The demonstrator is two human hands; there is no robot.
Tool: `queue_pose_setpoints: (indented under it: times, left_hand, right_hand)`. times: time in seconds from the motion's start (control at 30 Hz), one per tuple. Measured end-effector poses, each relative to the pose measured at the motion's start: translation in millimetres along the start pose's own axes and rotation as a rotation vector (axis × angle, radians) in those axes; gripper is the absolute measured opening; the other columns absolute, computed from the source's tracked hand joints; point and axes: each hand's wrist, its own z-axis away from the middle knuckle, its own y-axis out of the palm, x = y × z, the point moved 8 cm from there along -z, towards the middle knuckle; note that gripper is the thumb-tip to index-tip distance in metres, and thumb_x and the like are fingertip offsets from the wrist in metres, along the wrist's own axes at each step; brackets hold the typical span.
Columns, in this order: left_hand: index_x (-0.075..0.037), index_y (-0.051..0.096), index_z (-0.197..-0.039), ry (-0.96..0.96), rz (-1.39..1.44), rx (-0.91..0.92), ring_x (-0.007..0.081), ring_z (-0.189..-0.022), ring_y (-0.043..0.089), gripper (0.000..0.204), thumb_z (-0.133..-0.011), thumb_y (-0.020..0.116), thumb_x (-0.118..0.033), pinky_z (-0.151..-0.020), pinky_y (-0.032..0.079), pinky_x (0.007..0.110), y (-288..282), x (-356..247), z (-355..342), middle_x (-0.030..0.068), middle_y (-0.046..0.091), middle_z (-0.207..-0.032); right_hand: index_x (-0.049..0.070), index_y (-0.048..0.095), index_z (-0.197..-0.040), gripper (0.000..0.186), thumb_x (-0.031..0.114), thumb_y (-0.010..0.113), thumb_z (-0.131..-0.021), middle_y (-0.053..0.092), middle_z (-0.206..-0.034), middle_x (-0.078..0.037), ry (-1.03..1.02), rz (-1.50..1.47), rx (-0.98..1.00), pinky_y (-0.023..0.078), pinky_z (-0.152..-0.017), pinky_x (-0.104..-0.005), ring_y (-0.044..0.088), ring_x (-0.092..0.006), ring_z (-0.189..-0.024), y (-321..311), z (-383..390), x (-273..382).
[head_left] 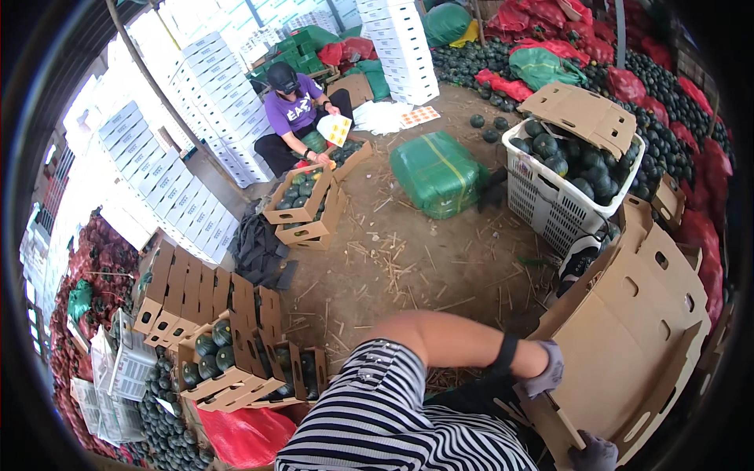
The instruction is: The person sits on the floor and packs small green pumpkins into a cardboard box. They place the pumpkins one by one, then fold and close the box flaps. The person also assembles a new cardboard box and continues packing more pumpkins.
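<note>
Grey-gloved left hand (545, 370) is gripping a smooth tan cardboard carton (605, 337) by its edge — grey-gloved right hand (594, 453) grasps its lower end. Oval-slotted carton's over at right, near a latticed white plastic crate (542, 206).

the cardboard (615, 310) is brown, the shirt (357, 420) striped black and white.

Left hand (545, 370) gloved, right hand (595, 453) lower, curled

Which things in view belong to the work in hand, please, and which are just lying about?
Belonging, it seems:
large piece of cardboard, touched by left hand and right hand

Probably just lying about:
green wrapped bundle
dark cloth
red sheet
</note>
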Motion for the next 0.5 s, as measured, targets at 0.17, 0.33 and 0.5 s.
queue_pose_setpoints:
  times: [0.17,0.33,0.5]
  left_hand:
    - [-0.011,0.066,-0.134,0.289,0.682,-0.558,0.0355,-0.108,0.069,0.059,-0.088,0.07,-0.049,-0.098,0.051,0.051,-89,4,66,0.0149,0.071,-0.121]
    - [-0.004,0.014,-0.163,0.004,1.325,-1.135,0.0302,-0.154,0.024,0.106,-0.089,0.074,-0.05,-0.124,0.023,0.041,-86,126,99,0.0195,0.027,-0.165]
    - [-0.003,0.017,-0.164,-0.111,1.42,-1.023,0.0261,-0.154,0.026,0.098,-0.083,0.069,-0.023,-0.124,0.025,0.035,-50,154,72,0.018,0.026,-0.167]
  right_hand:
    - [0.014,0.071,-0.124,0.036,0.035,0.066,-0.096,0.07,-0.109,-0.015,0.065,-0.08,0.086,0.055,-0.073,-0.051,0.068,-0.0378,-0.089,-73,31,34]
    - [0.009,0.065,-0.133,0.043,0.029,0.066,-0.095,0.069,-0.111,-0.019,-0.208,-0.138,-0.204,0.053,-0.086,-0.0469,0.066,-0.0396,-0.099,-54,47,87]
    - [0.011,0.048,-0.147,0.061,0.027,0.07,-0.093,0.053,-0.145,-0.021,-0.266,-0.598,-0.023,0.047,-0.107,-0.0444,0.055,-0.0411,-0.127,-90,53,20]
